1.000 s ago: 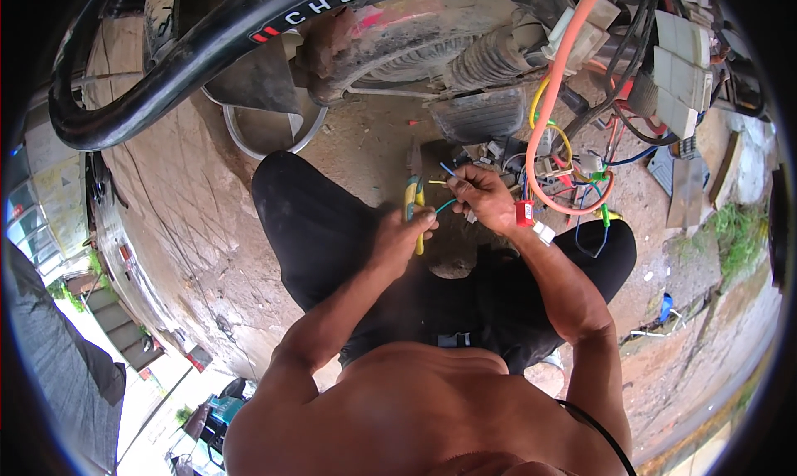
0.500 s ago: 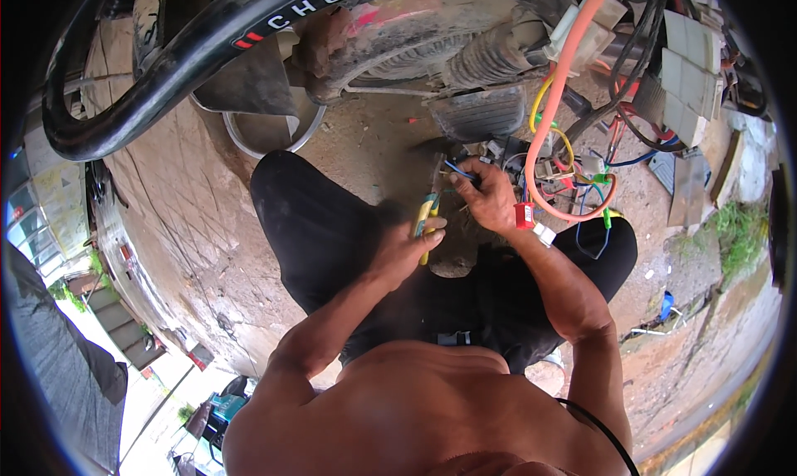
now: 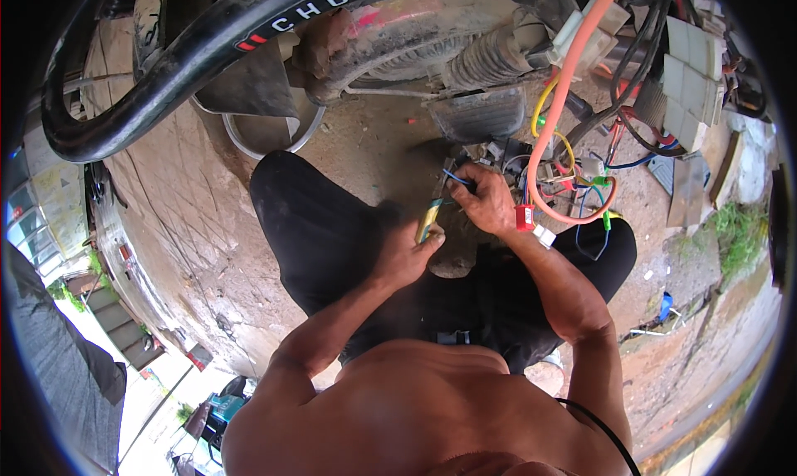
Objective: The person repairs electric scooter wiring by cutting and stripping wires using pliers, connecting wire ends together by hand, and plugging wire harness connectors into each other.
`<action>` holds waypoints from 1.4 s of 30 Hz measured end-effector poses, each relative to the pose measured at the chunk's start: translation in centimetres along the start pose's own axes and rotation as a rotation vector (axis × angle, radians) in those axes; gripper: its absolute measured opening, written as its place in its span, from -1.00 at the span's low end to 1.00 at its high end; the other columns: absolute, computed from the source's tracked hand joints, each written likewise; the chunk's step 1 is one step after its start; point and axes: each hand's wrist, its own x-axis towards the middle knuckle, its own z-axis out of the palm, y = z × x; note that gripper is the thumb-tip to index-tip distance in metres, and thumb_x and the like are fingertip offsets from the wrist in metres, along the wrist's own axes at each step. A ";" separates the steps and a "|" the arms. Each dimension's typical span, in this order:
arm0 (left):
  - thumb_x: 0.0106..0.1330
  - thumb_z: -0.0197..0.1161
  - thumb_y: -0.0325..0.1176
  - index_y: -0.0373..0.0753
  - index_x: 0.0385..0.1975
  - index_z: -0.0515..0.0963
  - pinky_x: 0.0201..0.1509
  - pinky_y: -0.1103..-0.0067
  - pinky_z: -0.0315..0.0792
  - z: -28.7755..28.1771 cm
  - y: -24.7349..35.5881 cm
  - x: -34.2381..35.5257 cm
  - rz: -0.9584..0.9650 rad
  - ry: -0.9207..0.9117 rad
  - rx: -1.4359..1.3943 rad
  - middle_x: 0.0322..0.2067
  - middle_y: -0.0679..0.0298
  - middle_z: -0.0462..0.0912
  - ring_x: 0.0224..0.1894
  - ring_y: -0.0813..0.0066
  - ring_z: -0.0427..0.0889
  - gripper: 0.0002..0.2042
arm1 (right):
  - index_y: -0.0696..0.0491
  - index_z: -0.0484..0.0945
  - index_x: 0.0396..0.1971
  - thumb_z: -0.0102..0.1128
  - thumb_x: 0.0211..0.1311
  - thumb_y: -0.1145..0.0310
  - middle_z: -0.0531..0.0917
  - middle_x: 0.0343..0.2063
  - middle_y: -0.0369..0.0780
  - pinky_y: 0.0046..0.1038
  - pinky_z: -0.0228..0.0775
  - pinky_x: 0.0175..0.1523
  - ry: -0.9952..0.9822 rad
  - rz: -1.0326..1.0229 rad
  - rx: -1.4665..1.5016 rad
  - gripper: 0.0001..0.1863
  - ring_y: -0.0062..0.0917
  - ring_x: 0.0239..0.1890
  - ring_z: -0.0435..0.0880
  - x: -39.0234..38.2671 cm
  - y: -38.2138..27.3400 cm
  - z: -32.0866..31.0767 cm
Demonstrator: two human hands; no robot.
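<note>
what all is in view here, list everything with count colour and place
tyre: one, black, arcing across the top left
shock spring: one, dark grey, top centre under the tyre
thick cable: one, orange, running down from the top right and looping by the right hand
wire bundle: many, yellow, blue, green and red, right of the hands
connector blocks: several, pale grey, top right
metal ring: one, silver, on the ground at upper left
paved ground: brownish, left and centre
small tool: one, yellow-green handle, in the left hand
blue wire: one, pinched by the right hand
trousers: black, centre
left hand: gripping the small tool
right hand: fingers closed on the blue wire
</note>
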 end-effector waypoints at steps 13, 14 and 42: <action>0.33 0.41 -0.26 -0.38 -0.23 0.56 -0.20 0.31 0.52 -1.0 1.1 0.5 0.141 0.061 0.417 -0.36 0.02 0.64 -0.32 0.10 0.65 -0.71 | 0.13 0.58 -0.31 0.20 0.30 0.34 0.56 -0.59 -0.10 -0.28 0.37 -0.33 0.005 -0.153 -0.045 -0.84 -0.28 -0.54 0.49 -0.2 2.8 1.4; 0.33 0.41 -0.26 -0.37 -0.25 0.56 -0.24 0.34 0.52 -0.8 1.0 0.6 0.117 0.039 0.364 -0.42 0.07 0.63 -0.38 0.19 0.63 -0.73 | 0.12 0.59 -0.31 0.20 0.29 0.36 0.56 -0.58 -0.13 -0.31 0.35 -0.35 -0.019 0.041 0.073 -0.86 -0.37 -0.53 0.49 -0.5 5.4 2.6; 0.52 0.20 -0.20 -0.23 0.23 0.43 0.03 0.23 0.63 -3.1 1.8 0.5 -0.322 -0.501 -1.100 0.18 -0.03 0.60 0.07 0.09 0.68 -0.61 | 0.14 0.60 -0.29 0.17 0.38 0.40 0.64 -0.36 -0.34 -0.52 0.44 -0.16 -0.131 -0.300 -0.066 -0.88 -0.67 -0.28 0.55 1.4 9.6 2.9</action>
